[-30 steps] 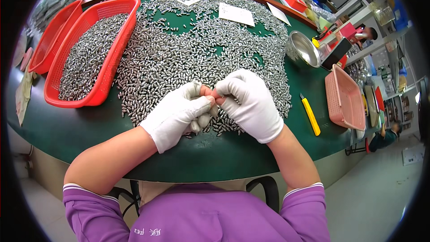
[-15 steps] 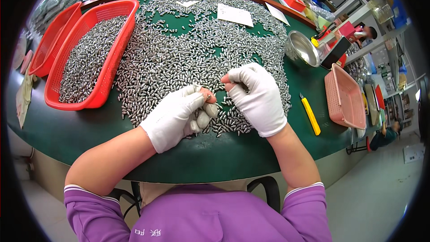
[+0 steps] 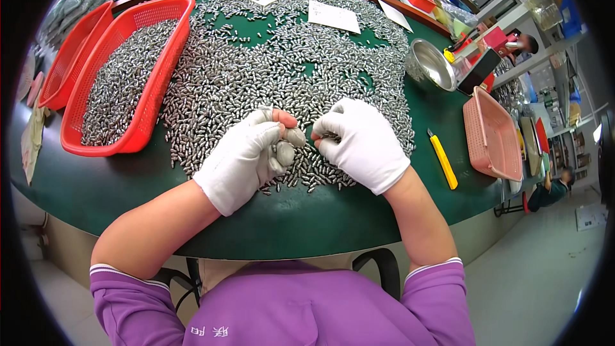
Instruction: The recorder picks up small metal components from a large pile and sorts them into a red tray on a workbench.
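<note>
Small, shiny silver metal pieces with pointed ends (image 3: 256,77) lie thickly over the green tabletop. My left hand (image 3: 240,157), in a white glove with bare fingertips, is closed at the near edge of the pile. Its thumb and forefinger meet, the other fingers curl under, and their glove tips are grey with dirt. Anything in that grip is hidden. Just to its right, my right hand (image 3: 365,144), gloved the same way, has its thumb and forefinger curled toward each other, low over the pieces. A few pieces show between them, but I cannot tell whether they are held.
A red plastic basket (image 3: 181,45) of the same pieces stands left, another red basket (image 3: 54,93) beside it. White paper (image 3: 333,17) lies on the pile. At right are a steel bowl (image 3: 419,57), a yellow utility knife (image 3: 443,163) and a pink basket (image 3: 493,166).
The left fingers have closed further, and the small piece seen at their tips is out of sight. My right hand has come slightly lower, its fingertips down nearer the pile.
</note>
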The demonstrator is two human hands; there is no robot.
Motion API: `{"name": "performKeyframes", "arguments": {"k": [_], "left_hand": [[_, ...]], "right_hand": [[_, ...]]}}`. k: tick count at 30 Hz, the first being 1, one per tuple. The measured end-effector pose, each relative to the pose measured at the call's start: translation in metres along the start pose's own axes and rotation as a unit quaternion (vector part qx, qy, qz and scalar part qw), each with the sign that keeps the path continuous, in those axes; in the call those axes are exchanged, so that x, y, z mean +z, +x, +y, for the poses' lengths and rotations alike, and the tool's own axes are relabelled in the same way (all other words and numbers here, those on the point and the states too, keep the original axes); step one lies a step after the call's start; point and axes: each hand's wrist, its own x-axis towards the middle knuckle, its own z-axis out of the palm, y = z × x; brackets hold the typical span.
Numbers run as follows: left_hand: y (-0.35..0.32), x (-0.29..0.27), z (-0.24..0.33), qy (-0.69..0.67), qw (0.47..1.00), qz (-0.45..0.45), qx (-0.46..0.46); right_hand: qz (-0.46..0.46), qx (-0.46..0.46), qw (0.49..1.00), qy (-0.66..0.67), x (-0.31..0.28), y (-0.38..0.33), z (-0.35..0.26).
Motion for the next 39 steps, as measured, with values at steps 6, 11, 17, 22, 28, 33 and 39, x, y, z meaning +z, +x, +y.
{"name": "performKeyframes", "arguments": {"k": [6, 11, 17, 22, 28, 33, 39], "left_hand": [[0.001, -0.001, 0.000, 0.020, 1.000, -0.012, -0.009], [-0.001, 0.004, 0.000, 0.055, 0.998, 0.010, -0.007], [-0.003, 0.010, 0.001, 0.126, 0.991, 0.008, -0.037], [-0.006, 0.016, 0.005, 0.124, 0.992, 0.006, -0.038], [-0.004, 0.014, 0.005, 0.121, 0.992, 0.000, -0.045], [-0.004, 0.013, 0.005, 0.111, 0.993, -0.001, -0.041], [-0.004, 0.014, 0.005, 0.102, 0.994, -0.009, -0.033]], "right_hand": [[-0.021, 0.020, 0.998, -0.052, 0.001, -0.003, -0.005], [0.018, 0.049, 0.997, 0.059, 0.002, 0.001, -0.009], [-0.025, 0.173, 0.897, 0.406, -0.007, -0.001, -0.026], [-0.018, 0.184, 0.888, 0.421, -0.005, 0.000, -0.024], [0.021, 0.190, 0.890, 0.415, -0.009, 0.001, -0.023], [0.077, 0.195, 0.901, 0.380, -0.004, 0.003, -0.014], [0.131, 0.091, 0.969, 0.189, 0.001, 0.002, -0.005]]}}
